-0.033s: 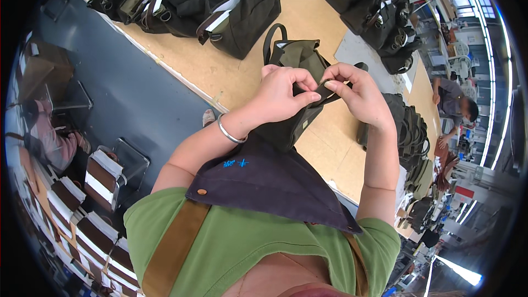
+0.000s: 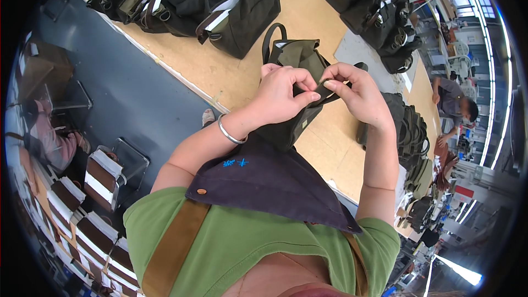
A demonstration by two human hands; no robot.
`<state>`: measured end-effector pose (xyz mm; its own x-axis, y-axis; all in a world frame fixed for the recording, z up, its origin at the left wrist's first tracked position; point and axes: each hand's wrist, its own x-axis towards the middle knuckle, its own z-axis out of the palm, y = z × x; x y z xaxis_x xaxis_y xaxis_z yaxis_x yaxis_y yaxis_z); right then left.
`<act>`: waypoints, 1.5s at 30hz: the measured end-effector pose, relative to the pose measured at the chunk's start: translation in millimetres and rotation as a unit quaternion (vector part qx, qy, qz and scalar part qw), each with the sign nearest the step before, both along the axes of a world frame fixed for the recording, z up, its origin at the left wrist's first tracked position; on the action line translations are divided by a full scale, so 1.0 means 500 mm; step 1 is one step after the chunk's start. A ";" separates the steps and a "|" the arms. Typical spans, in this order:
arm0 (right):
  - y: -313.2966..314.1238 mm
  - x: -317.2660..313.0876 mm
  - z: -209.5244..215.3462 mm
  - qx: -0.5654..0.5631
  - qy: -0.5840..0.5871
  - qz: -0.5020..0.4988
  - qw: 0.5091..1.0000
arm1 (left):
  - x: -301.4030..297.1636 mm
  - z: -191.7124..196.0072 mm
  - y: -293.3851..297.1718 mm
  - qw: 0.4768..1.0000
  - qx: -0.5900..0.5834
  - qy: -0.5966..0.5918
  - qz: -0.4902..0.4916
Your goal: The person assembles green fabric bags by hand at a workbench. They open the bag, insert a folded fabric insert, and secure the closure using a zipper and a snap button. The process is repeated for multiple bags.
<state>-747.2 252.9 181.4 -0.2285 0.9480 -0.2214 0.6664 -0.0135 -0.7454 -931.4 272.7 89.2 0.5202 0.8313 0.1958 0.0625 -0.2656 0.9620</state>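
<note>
A dark olive fabric handbag (image 2: 281, 131) stands at the table's near edge, against the front of my dark apron (image 2: 264, 181). Its top gapes, showing a green lining, and one looped handle rises at the back. On the left side of the opening, my left hand (image 2: 278, 93) pinches the bag's rim between thumb and bent fingers. Opposite it, my right hand (image 2: 360, 98) grips a dark strip at the same rim with thumb and forefinger. The fingertips of both hands nearly meet. Whether a small part sits between them is too small to tell.
Dark handbags (image 2: 242, 22) crowd the tan table (image 2: 220, 74) at the far left, with more bags (image 2: 379, 22) at the far right. Bag pieces (image 2: 410, 132) lie stacked to the right. A person (image 2: 456, 104) leans over the table there. Chairs and a rack (image 2: 104, 179) stand left.
</note>
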 end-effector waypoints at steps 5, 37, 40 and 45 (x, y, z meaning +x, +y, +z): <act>0.001 0.001 -0.010 0.011 -0.012 -0.009 1.000 | 0.004 -0.008 -0.006 0.996 0.074 0.027 0.047; 0.015 0.002 -0.025 0.016 -0.072 0.056 0.996 | -0.095 -0.028 0.104 0.949 0.224 0.212 -0.061; -0.005 -0.001 -0.056 0.122 -0.054 0.067 0.989 | -0.093 -0.036 0.120 0.904 0.323 0.271 -0.067; -0.069 0.022 0.027 0.309 -0.164 0.091 0.932 | -0.069 0.002 0.105 0.865 0.448 0.223 0.032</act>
